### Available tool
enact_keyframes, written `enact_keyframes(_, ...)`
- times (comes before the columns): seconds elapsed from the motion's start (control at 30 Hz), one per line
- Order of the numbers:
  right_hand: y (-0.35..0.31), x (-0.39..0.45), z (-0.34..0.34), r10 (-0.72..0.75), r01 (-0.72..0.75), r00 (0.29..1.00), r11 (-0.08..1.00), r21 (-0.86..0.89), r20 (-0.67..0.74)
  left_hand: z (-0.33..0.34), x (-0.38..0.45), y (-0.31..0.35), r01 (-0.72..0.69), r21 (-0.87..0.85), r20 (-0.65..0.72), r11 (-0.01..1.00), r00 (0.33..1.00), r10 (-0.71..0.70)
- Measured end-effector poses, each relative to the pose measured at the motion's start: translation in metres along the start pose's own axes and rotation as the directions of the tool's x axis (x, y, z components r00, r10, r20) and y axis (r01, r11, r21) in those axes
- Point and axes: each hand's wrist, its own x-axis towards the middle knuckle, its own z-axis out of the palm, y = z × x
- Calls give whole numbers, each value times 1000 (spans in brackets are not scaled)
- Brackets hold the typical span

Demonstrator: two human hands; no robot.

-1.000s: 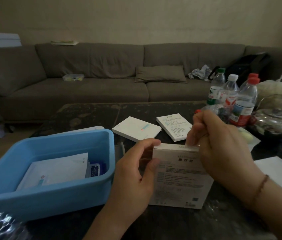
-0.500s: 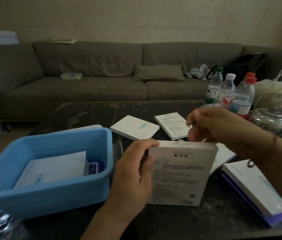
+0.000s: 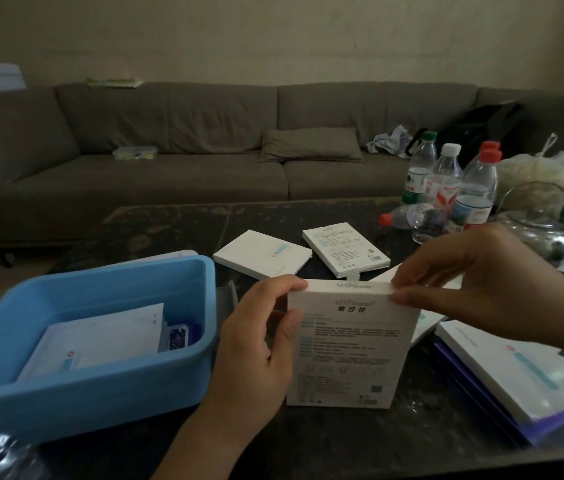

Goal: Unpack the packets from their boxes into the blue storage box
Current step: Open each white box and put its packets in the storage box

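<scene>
Near centre: white box [image 3: 349, 348] upright on dark table [image 3: 156, 233], printed face to camera. Left hand [image 3: 259, 344] grips its left edge, thumb in front, fingers curled over top corner. Right hand [image 3: 474, 289] pinches top right flap. Left: blue storage box [image 3: 100, 389] holding white packets [image 3: 100, 337]. Far centre: 2 flat white boxes [image 3: 263, 251]. Far right: water bottles [image 3: 446, 181].

On the desk [image 3: 169, 223], the storage box [image 3: 107, 386] sits left of the upright box [image 3: 349, 351], two flat boxes [image 3: 262, 251] behind it, bottles [image 3: 446, 181] far right.
</scene>
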Motion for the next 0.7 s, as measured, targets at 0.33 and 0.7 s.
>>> enact_keyframes(0.33, -16, 18, -21, -128, 275, 929, 867, -415, 348, 2, -1, 1, -20, -6, -10, 1000, 1000, 20)
enact_keyframes(0.7, -41, 32, -12, 119, 229, 880, 741, -632, 459, 2, -2, -1, -104, 27, -23, 994, 994, 105)
